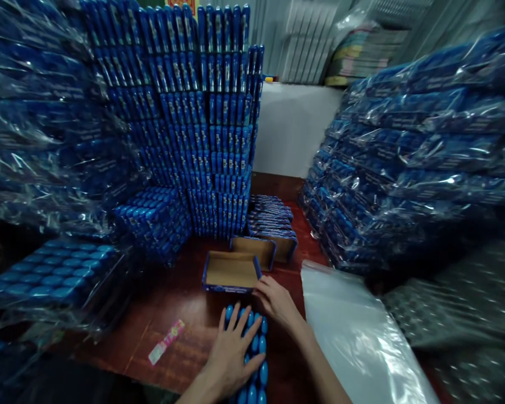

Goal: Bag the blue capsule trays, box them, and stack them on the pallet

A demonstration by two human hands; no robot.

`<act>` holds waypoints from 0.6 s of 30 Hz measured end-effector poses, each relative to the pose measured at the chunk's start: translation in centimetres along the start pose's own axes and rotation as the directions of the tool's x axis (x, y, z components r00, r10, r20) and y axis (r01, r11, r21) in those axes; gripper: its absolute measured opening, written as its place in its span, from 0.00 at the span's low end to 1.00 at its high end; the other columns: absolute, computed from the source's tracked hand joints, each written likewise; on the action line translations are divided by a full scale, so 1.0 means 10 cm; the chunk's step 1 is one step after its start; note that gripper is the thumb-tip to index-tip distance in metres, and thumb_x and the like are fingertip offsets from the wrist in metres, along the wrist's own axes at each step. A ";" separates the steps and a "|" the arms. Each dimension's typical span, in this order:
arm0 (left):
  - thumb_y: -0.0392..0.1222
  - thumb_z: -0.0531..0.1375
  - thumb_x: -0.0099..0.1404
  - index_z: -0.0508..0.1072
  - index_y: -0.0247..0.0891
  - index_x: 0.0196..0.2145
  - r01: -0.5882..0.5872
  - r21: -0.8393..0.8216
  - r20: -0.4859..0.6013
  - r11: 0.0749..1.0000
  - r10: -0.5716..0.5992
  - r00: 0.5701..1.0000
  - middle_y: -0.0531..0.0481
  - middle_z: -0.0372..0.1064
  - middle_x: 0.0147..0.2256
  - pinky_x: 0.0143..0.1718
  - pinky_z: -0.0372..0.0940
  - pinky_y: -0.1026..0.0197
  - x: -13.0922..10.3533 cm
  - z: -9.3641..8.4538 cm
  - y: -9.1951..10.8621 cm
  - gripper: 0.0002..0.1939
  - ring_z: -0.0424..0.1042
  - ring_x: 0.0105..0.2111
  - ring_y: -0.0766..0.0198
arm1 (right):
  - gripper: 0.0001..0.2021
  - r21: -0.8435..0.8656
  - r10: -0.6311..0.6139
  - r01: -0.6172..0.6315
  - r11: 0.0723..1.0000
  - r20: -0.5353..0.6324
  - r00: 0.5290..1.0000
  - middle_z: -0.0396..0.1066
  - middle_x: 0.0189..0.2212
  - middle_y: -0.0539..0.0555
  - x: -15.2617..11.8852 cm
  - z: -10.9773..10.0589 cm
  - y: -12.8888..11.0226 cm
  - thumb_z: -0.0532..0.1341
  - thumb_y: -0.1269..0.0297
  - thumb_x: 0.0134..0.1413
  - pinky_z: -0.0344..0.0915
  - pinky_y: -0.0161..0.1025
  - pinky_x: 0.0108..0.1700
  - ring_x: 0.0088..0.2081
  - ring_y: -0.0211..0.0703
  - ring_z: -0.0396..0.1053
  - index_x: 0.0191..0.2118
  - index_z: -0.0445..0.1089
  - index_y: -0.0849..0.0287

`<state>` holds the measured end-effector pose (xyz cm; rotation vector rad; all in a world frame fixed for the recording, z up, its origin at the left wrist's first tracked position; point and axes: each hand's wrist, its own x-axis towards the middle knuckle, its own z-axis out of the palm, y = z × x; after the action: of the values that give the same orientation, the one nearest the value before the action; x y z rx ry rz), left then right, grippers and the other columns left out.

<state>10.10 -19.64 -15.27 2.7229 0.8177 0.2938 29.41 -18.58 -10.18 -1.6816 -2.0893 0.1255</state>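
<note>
On the reddish-brown table (pixel 180 370), a block of several blue rounded items (pixel 263 373) stands close to me. My left hand (pixel 238 348) lies over it, fingers spread on the tops. Just beyond is a shallow open box (pixel 230 271) with a brown inside and blue edges. My right hand (pixel 275 300) has its fingers closed at the box's near right corner, gripping it. Another open box (pixel 256 249) stands tilted behind that one, in front of a row of similar boxes (pixel 271 219).
Tall stacks of blue items (pixel 223 140) rise at the back. Plastic-wrapped blue packs stand left (pixel 46 140) and right (pixel 425 146). Clear plastic bags (pixel 362 336) lie right of my right arm. A small pink strip (pixel 166 342) lies to the left.
</note>
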 end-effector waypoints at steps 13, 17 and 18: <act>0.58 0.49 0.66 0.37 0.56 0.64 0.017 -0.063 0.034 0.998 -0.015 0.999 0.49 0.38 0.66 0.58 0.46 0.32 0.02 -0.01 -0.02 0.34 0.41 0.64 0.42 | 0.14 -0.234 0.182 -0.504 0.831 -0.742 0.645 0.68 0.31 0.57 0.52 -0.36 0.46 0.49 0.62 0.62 0.56 0.41 0.39 0.35 0.46 0.58 0.36 0.71 0.60; 0.59 0.48 0.66 0.41 0.55 0.64 0.028 -0.079 0.015 0.997 -0.027 1.000 0.48 0.41 0.66 0.59 0.45 0.34 0.01 -0.04 0.00 0.33 0.43 0.64 0.44 | 0.16 -0.209 0.379 -0.543 0.814 -0.517 0.767 0.67 0.36 0.60 0.72 -0.33 0.69 0.47 0.63 0.62 0.57 0.42 0.39 0.39 0.49 0.61 0.37 0.71 0.61; 0.59 0.49 0.65 0.43 0.54 0.64 0.029 -0.077 0.011 0.997 -0.028 1.000 0.47 0.43 0.65 0.59 0.45 0.34 0.02 -0.04 0.01 0.33 0.42 0.64 0.44 | 0.16 -0.207 0.394 -0.533 0.821 -0.470 0.790 0.66 0.38 0.60 0.77 -0.31 0.67 0.47 0.63 0.62 0.58 0.42 0.40 0.40 0.48 0.62 0.40 0.70 0.61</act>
<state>10.18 -19.50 -14.83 2.6364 0.8245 0.2994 35.52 -10.23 -7.55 -2.1826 -1.3971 -0.4200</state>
